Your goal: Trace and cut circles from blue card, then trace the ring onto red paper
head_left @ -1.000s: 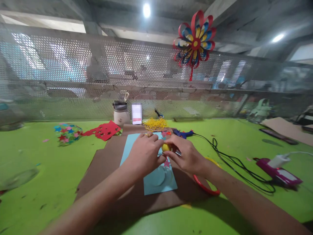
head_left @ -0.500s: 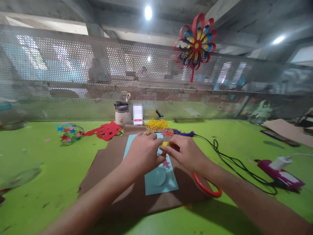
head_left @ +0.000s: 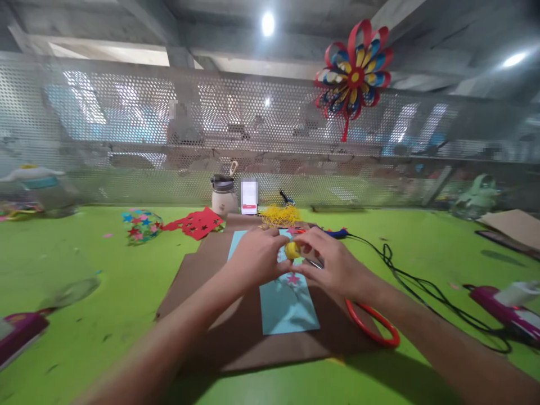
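Note:
A small yellow roll [head_left: 292, 250], perhaps of coiled paper, is between the fingertips of my two hands. My left hand [head_left: 257, 256] grips its left side with bent fingers and thumb. On the other side, my right hand [head_left: 337, 261] has curled fingers against the roll, its thumb a little lower. Below them lies a light blue paper strip [head_left: 284, 309] bearing a pink star [head_left: 292, 278], on a brown cardboard sheet [head_left: 219, 337]. A red loop handle [head_left: 375, 326] shows under my right wrist. A grey metal piece [head_left: 314, 262] appears behind my right fingers.
Yellow shreds [head_left: 280, 215], a phone [head_left: 249, 197] and a lidded cup [head_left: 223, 197] stand behind the cardboard. Red punched paper [head_left: 202, 223] and a star-covered ball [head_left: 142, 226] are at left. A black cable [head_left: 413, 287] runs right towards a purple power strip [head_left: 498, 309]. A paper flower [head_left: 355, 77] hangs above.
The view has shifted, so the table things appear farther right. My fingers have parted slightly around the yellow roll, which shows more fully. The pale disc on the blue paper no longer shows.

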Tool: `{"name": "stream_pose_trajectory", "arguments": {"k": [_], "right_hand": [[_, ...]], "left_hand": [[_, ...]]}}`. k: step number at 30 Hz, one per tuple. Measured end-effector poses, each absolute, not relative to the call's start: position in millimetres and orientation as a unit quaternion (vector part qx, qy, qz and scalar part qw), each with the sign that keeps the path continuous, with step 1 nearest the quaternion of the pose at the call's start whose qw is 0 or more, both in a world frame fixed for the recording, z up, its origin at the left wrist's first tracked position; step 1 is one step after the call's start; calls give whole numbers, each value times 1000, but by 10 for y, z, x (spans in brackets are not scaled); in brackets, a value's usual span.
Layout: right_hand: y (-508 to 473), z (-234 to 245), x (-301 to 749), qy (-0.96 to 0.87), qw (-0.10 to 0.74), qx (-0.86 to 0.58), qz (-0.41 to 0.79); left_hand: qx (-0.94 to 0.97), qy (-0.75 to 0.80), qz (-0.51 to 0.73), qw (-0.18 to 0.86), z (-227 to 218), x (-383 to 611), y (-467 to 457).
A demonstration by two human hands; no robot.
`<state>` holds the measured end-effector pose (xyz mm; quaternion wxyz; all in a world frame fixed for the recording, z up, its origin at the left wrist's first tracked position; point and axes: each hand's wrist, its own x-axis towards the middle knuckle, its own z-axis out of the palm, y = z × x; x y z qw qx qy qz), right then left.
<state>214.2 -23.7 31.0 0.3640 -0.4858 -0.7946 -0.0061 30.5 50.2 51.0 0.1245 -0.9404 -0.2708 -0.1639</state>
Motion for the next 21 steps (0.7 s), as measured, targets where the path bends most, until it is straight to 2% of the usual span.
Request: {"name": "stream_pose_trajectory", "arguments": {"k": [3,6,9,12,15,18,21], "right_hand": [[-209,300,2079,-725,366,-582,38],[-194,309,2047,-725,351,-590,58],[-191,320,2058,-746,361,-559,33],[-182,309,2099,-805,380,-450,-67],[-176,284,2137,-853,348,-361,-140],[-203,277,2133,-862,327,-353,-159],[-238,300,2083,-841,368,-379,-118]], "left_hand": [[-935,-269,-174,152,503,313,461],[-931,-266,-181,174,491,329,419],[-924,-271,-193,188,492,328,411],[-927,-263,-191,186,521,300,434],[-937,-247,-177,173,565,257,467],[-941,-241,-168,167,604,216,491],[-940,-241,-168,173,630,195,493]]}}
